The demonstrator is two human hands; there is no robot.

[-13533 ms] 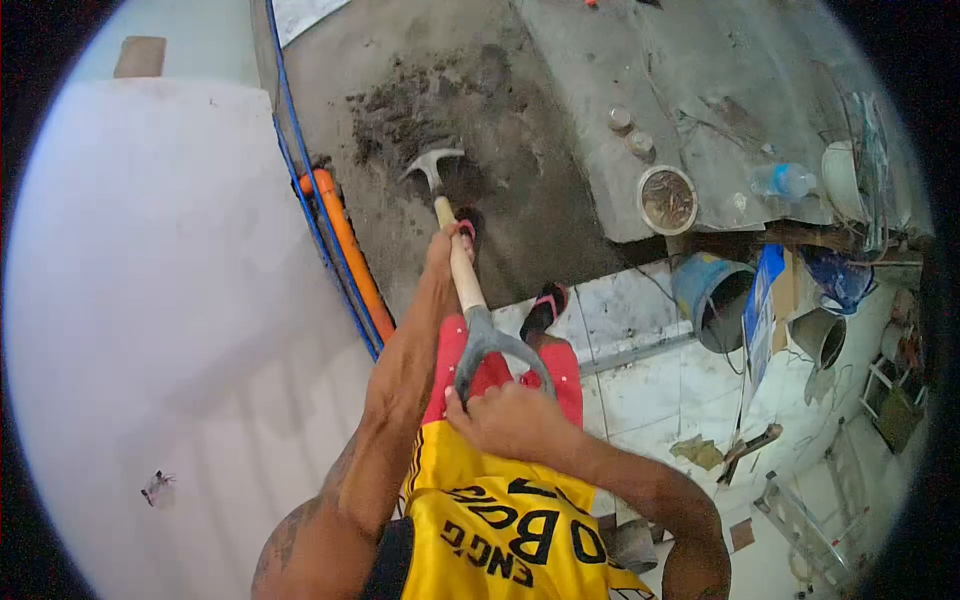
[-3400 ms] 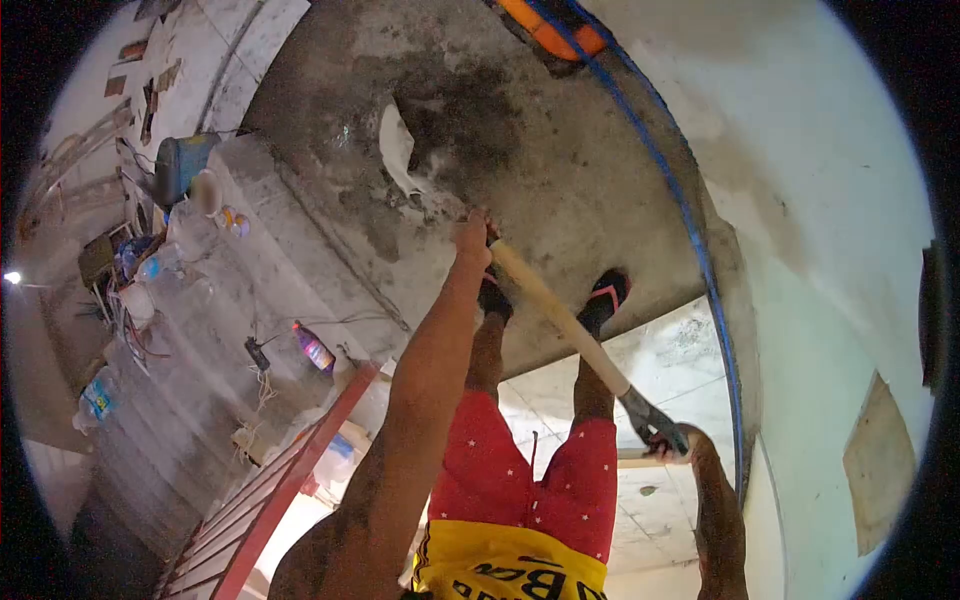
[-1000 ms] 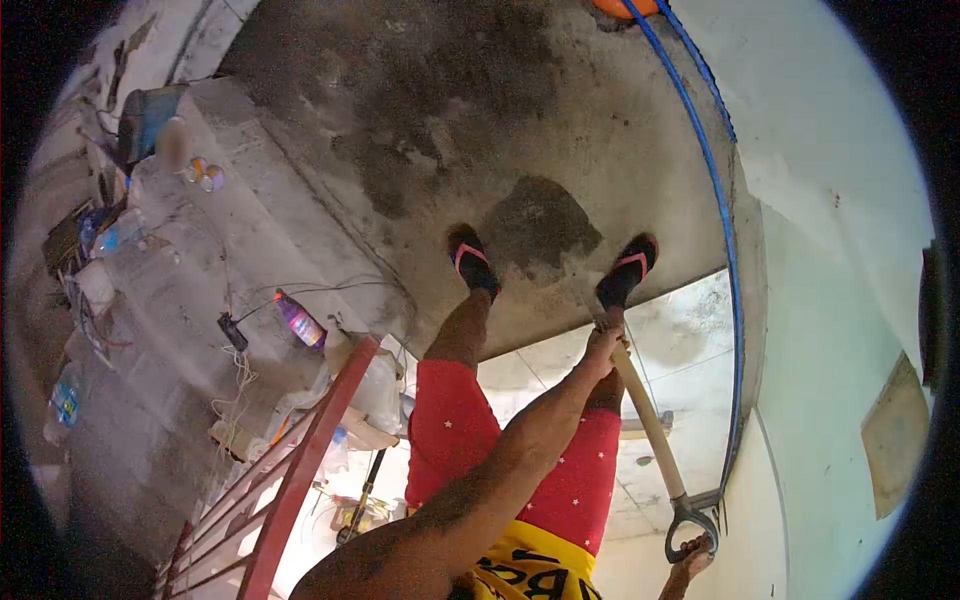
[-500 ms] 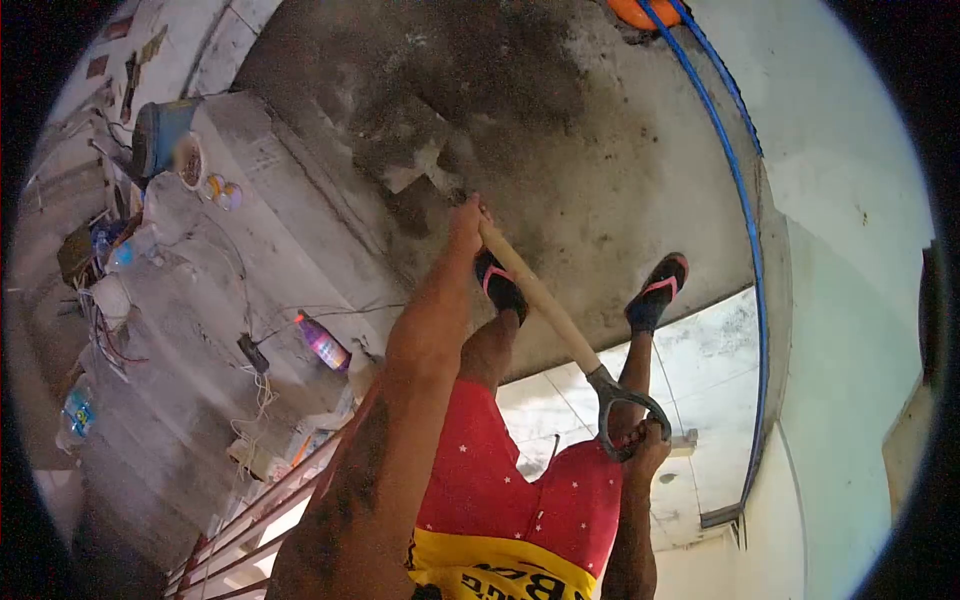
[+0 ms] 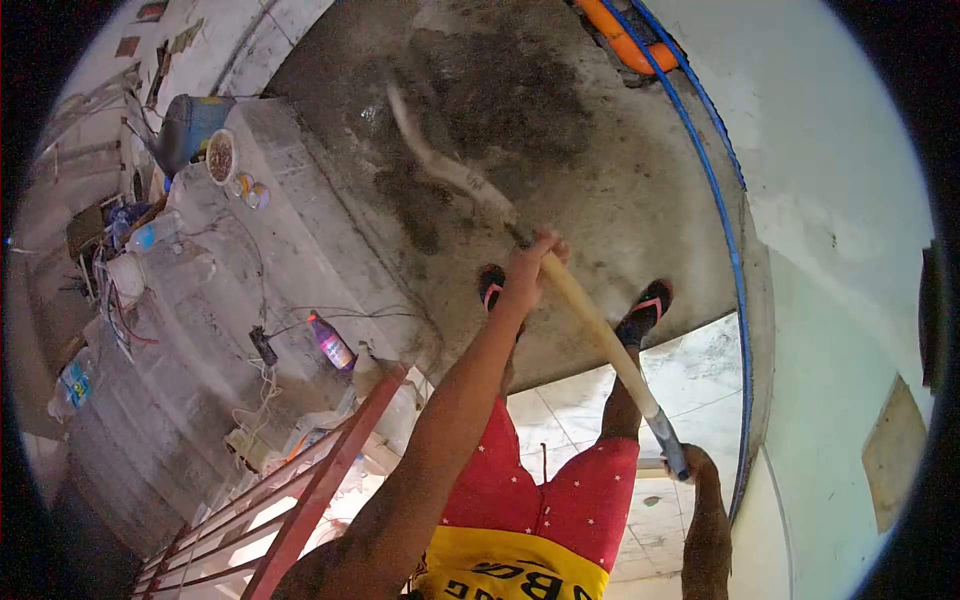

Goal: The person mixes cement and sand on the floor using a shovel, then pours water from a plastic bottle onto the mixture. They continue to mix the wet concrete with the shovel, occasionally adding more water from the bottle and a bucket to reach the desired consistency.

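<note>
Grips a shovel [image 5: 590, 315] with both hands, slanting it in front of the legs, metal end out over the floor. Has the left hand [image 5: 540, 258] closed around the lower shaft near the metal, and the right hand [image 5: 690, 463] curled around the handle [image 5: 665, 435] at the top. Cannot tell whether the blurred blade [image 5: 430, 157] touches the ground. Stands in flip-flops [image 5: 655, 300] on a concrete floor [image 5: 610, 190], near the straight edge where white tiles [image 5: 700, 375] begin. To the right, blue hoses [image 5: 742, 300] running beside a pale wall [image 5: 850, 200], with an orange pipe [image 5: 628, 38] farther forward. To the left, a raised slab [image 5: 310, 240], and closer in, a red railing [image 5: 329, 480]. On the slab, a round pail [image 5: 209, 150] holding something brown, just beside two small jars [image 5: 259, 195] too small to read inside; also a purple bottle [image 5: 330, 343] with an orange cap. Beyond the pail, a blue bucket [image 5: 200, 125], contents not visible. Far left, a clear plastic bottle [image 5: 75, 383] with a blue label. In texture, smooth pale wood along the shaft, rough grey concrete with broad dark patches, dusty grey over the slab.
</note>
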